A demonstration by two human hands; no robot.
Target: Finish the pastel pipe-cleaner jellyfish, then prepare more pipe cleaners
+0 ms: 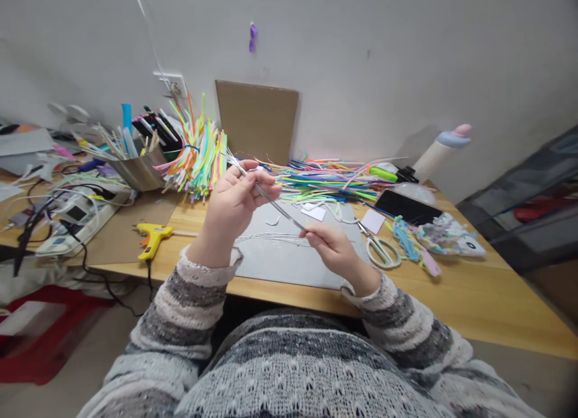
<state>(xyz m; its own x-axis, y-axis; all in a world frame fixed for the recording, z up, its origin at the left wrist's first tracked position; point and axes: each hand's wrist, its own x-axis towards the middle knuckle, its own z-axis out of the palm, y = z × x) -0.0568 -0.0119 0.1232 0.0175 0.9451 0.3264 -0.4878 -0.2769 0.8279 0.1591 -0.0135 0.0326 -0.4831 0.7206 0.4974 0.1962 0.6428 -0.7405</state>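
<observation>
A thin bundle of silvery wires [285, 214] slants through the air above a grey mat [289, 267]. My left hand [235, 198] pinches the bundle between thumb and fingers near its upper end, where the tips fan out slightly. The lower end is gripped by my right hand [334, 252], its fingers closed around it. More thin pale wires [271, 237] lie on the mat below the hands. Small white cards [313, 212] and a curled white strip [273, 221] rest on the mat too.
A yellow glue gun [152, 238] lies left, scissors [383, 252] right. Colourful pipe cleaners [316, 180] spread along the back, beside an upright bundle [198, 159]. A brown board [257, 120] leans on the wall. A dark phone [409, 207] and power strip [83, 228] flank the mat.
</observation>
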